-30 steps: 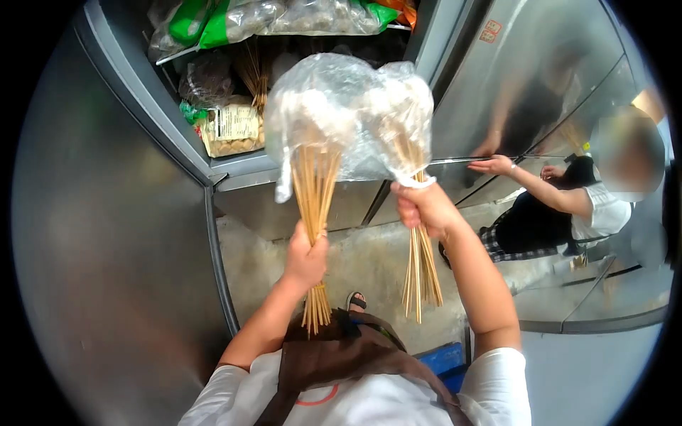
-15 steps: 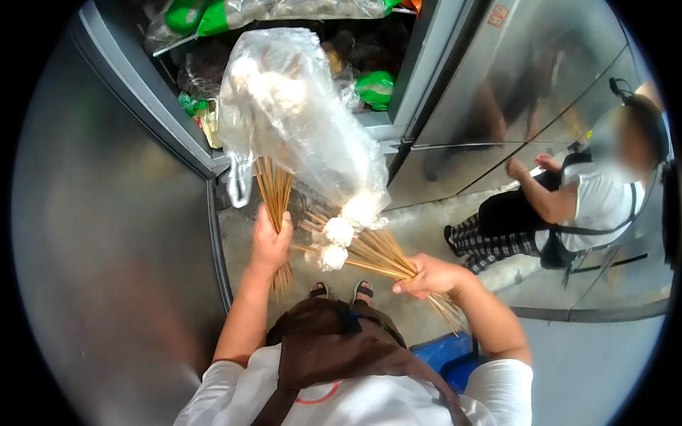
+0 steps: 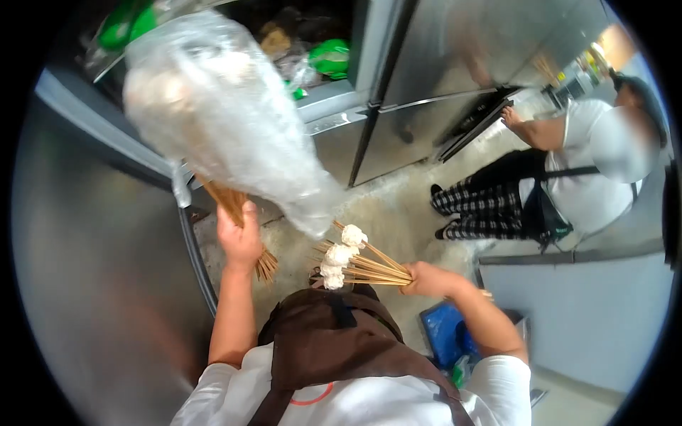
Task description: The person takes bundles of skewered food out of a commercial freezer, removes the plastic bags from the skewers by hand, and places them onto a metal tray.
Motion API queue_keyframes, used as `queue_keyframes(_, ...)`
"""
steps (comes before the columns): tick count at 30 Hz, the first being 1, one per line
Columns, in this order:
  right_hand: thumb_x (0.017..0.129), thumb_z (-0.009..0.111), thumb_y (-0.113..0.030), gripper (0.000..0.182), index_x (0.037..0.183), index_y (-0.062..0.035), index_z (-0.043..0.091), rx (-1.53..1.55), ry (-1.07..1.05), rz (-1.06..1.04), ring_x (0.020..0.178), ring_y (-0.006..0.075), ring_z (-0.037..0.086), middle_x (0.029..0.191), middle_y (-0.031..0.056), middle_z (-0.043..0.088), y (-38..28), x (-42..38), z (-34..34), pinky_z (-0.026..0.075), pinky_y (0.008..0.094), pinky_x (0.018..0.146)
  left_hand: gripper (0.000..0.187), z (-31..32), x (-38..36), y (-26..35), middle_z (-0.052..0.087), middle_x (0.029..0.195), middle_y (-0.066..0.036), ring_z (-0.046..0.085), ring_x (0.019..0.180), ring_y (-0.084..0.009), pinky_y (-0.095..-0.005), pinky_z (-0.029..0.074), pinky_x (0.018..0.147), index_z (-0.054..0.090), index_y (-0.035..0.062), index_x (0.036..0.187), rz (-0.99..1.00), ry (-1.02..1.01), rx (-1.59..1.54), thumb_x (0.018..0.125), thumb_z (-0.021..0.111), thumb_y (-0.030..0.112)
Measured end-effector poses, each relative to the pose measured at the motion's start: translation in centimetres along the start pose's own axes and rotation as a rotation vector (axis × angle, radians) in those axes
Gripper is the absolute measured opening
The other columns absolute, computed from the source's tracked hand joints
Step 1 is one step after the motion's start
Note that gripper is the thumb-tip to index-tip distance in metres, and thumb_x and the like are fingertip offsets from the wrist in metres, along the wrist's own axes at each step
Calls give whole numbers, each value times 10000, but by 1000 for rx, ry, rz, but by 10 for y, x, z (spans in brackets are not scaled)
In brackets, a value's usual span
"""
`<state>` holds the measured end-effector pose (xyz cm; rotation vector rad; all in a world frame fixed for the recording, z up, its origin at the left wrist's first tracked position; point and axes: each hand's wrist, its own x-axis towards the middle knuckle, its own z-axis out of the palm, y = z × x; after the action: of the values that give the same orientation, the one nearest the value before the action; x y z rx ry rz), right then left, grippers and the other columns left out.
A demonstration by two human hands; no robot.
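A thick bundle of wooden skewers is wrapped in the fingers of my left hand. Its upper ends run into a big clear plastic bag, where pale lumps show through the film. My right hand grips another bunch of skewers, pointing left across my front. White, crumbly-looking food pieces sit on the tips of that bunch, below the bag's hanging open end and apart from it. Part of the right-hand bunch is hidden behind my fingers.
An open steel cabinet ahead holds green and clear bags, its door swung out on my left. To the right a person stands by another steel unit with a drawer or door pulled out. A blue container lies low beside my right arm.
The bag and left bundle have swung up and left. The right bunch has come away from the bag's end and sits lower. The person nearby now reaches toward an opened steel front.
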<state>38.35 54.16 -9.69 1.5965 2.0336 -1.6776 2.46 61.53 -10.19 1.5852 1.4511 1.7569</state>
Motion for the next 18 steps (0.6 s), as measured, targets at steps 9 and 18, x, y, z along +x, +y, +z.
queue_keyframes(9, 774, 659, -155, 348, 1080, -18, 565, 470, 666, 197, 791, 254, 605, 863, 198, 634, 71, -62, 133, 479, 368, 726, 214, -17, 1, -22, 586, 930, -120, 542, 782, -207, -320, 414, 684, 578, -6, 982, 103, -158, 180, 863, 573, 173)
queue_keyframes(18, 791, 700, -178, 211, 885, -24, 592, 974, 1164, 368, 550, 88, 484, 664, 12, 556, 88, -152, 154, 410, 264, 487, 357, 26, -53, 66, 609, 894, -82, 583, 691, -161, -267, 492, 628, 617, 25, 1088, 189, -312, 514, 736, 597, -30)
